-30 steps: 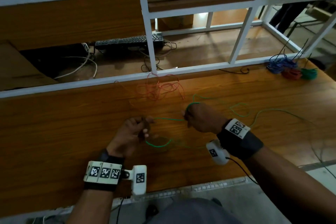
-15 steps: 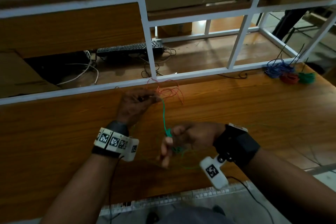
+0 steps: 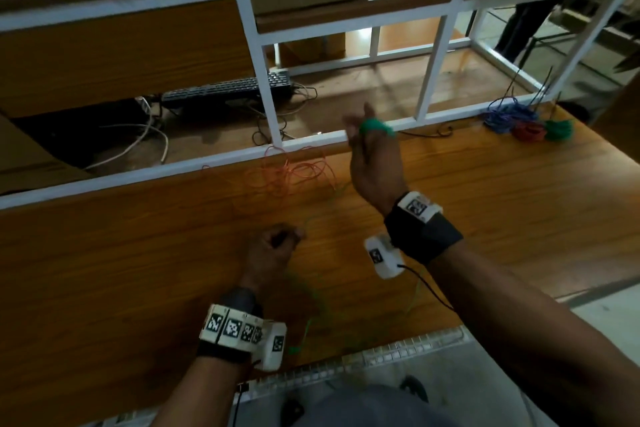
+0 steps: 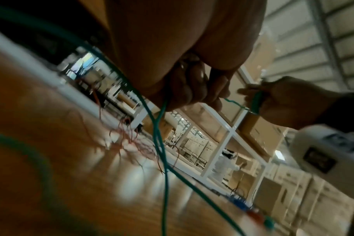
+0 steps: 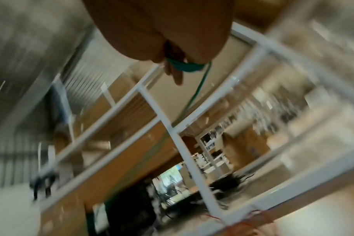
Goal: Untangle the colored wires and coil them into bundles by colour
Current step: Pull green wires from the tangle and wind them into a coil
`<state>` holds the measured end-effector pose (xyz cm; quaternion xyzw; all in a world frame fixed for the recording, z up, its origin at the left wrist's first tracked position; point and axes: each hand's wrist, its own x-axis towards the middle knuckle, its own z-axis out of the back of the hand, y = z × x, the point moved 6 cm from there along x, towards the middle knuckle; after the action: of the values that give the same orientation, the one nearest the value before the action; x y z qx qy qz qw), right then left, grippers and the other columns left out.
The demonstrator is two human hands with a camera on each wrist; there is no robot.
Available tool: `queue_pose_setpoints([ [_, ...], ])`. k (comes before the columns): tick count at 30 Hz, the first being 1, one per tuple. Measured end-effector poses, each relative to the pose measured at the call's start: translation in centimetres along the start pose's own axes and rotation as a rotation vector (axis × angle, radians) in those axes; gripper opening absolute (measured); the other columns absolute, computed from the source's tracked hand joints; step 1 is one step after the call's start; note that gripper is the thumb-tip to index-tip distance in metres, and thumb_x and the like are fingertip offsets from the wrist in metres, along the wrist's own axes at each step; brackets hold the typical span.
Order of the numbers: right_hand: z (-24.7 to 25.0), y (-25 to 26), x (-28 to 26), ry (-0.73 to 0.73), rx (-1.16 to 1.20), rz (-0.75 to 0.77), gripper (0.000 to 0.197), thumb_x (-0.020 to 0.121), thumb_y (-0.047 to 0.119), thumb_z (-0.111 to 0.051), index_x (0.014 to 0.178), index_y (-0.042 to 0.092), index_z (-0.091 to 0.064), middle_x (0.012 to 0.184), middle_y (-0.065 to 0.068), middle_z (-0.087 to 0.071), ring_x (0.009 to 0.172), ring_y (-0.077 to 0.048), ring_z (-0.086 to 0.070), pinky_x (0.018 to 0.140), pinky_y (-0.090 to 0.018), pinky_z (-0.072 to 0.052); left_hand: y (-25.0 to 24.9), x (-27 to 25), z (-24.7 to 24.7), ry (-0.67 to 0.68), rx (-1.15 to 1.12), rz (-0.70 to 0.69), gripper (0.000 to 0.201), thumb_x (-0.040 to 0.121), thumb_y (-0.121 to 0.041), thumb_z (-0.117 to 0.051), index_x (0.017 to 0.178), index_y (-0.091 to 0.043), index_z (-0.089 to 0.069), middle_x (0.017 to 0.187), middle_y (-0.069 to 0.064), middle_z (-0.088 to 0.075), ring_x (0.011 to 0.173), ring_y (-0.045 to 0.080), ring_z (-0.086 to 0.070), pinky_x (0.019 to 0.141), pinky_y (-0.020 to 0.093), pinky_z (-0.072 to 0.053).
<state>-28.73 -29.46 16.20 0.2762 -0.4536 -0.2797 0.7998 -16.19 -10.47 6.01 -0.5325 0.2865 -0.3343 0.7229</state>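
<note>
Table (image 3: 502, 204): wooden top, taken as the landmark; a white frame (image 3: 273, 121) runs along its far edge.

Right hand (image 3: 375, 163): raised above the table's far edge, just in front of the frame. Turns of green wire (image 3: 375, 126) are wound round its fingers; the right wrist view shows the same green band about the fingers (image 5: 173, 71), with one strand trailing off it. Fingers curled on the coil.

Left hand (image 3: 273, 253): low over the table's middle, nearer the front edge than the right hand. Fingers curled; the left wrist view shows thumb and fingertips pinching a green strand that runs across to the right hand. Further green lengths hang from this hand and lie loose over the table's front part, down toward its front edge.

Red wire (image 3: 298, 173): loose tangle on the table at its far edge, touching the frame, between the two hands and well apart from the left one.

Bundles (image 3: 526, 125): blue, red and green coils side by side at the table's far right corner.

Keyboard (image 3: 225, 90): black, on a lower surface beyond the frame.
</note>
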Motion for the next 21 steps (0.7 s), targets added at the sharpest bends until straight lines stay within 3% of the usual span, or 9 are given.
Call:
queue_pose_setpoints([
  [2,-2.1,-1.3,-1.8,0.256,-0.190,0.093,0.029,0.108,0.018,-0.041,0.091,0.016,-0.064,0.088,-0.011,-0.068,0.117,-0.036,-0.064,0.120,-0.047,-0.037,-0.7,-0.7,1.2,-0.019,0.116,-0.047,0.021,0.089,-0.024,-0.071,0.069,-0.028,-0.069,0.059,-0.019,-0.064,0.057,-0.006,-0.058,0.054,0.009,-0.041],
  [4,-3.2,-2.4,-3.5,0.507,-0.272,0.109,0.039,0.109,0.028,-0.038,0.080,0.013,-0.060,0.078,-0.013,-0.065,0.085,-0.037,-0.067,0.106,-0.051,-0.048,-1.9,-1.0,2.8,-0.061,0.194,-0.143,0.020,0.087,-0.028,-0.073,0.068,-0.029,-0.069,0.058,-0.019,-0.064,0.055,-0.002,-0.057,0.050,0.017,-0.042],
  [6,-3.8,-2.3,-5.8,0.866,-0.286,-0.019,0.060,0.109,0.049,-0.034,0.083,0.007,-0.068,0.083,-0.010,-0.069,0.077,-0.026,-0.066,0.087,-0.046,-0.055,-3.9,-1.1,4.2,-0.080,0.229,-0.277,0.015,0.087,-0.025,-0.074,0.073,-0.031,-0.071,0.066,-0.016,-0.068,0.056,0.003,-0.059,0.047,0.020,-0.043],
  [9,-4.0,-0.4,-9.6,1.293,-0.110,-0.242,0.079,0.097,0.076,-0.031,0.087,0.012,-0.077,0.084,0.006,-0.075,0.083,-0.013,-0.069,0.084,-0.037,-0.053,-6.6,-0.9,5.0,-0.086,0.276,-0.424,0.006,0.086,-0.029,-0.070,0.080,-0.027,-0.071,0.070,-0.013,-0.067,0.054,0.008,-0.058,0.042,0.018,-0.039],
  [12,-4.4,2.7,-11.8,1.484,0.190,-0.171,0.060,0.098,0.067,-0.050,0.085,0.016,-0.078,0.086,-0.003,-0.076,0.080,-0.022,-0.069,0.084,-0.044,-0.053,-8.6,-0.2,4.1,-0.031,0.286,-0.505,0.012,0.086,-0.032,-0.066,0.090,-0.022,-0.072,0.079,-0.010,-0.070,0.072,0.011,-0.065,0.054,0.019,-0.050],
  [13,-4.5,3.6,-12.2,1.521,0.353,-0.194,0.056,0.101,0.059,-0.053,0.090,0.008,-0.076,0.086,-0.007,-0.076,0.081,-0.022,-0.069,0.090,-0.048,-0.053,-9.1,-0.2,3.5,0.001,0.271,-0.559,0.013,0.087,-0.028,-0.067,0.092,-0.017,-0.072,0.085,-0.008,-0.070,0.076,0.010,-0.066,0.060,0.019,-0.053],
  [16,-4.1,6.9,-11.3,1.496,1.200,-0.469,0.039,0.103,0.034,-0.057,0.101,-0.004,-0.066,0.090,-0.011,-0.076,0.099,-0.024,-0.070,0.100,-0.044,-0.053,-7.2,1.2,2.5,0.007,0.147,-0.485,0.023,0.087,-0.037,-0.069,0.092,-0.014,-0.072,0.089,-0.002,-0.071,0.082,0.014,-0.068,0.070,0.034,-0.057],
  [18,-3.4,8.2,-8.4,1.264,1.631,-0.547,0.030,0.102,0.032,-0.055,0.105,0.005,-0.067,0.100,-0.010,-0.076,0.107,-0.022,-0.067,0.097,-0.033,-0.054,-4.2,1.8,1.9,-0.001,0.060,-0.282,0.036,0.081,-0.059,-0.067,0.093,-0.025,-0.070,0.086,-0.004,-0.069,0.082,0.019,-0.066,0.072,0.044,-0.056],
  [21,-2.8,7.4,-4.1,0.764,1.849,-0.604,0.033,0.104,0.031,-0.045,0.103,0.006,-0.067,0.103,-0.010,-0.077,0.116,-0.023,-0.065,0.103,-0.033,-0.050,-1.6,0.7,-0.4,0.098,-0.017,-0.250,0.020,0.089,-0.051,-0.052,0.092,-0.040,-0.069,0.076,-0.009,-0.064,0.071,0.012,-0.059,0.064,0.035,-0.047],
])
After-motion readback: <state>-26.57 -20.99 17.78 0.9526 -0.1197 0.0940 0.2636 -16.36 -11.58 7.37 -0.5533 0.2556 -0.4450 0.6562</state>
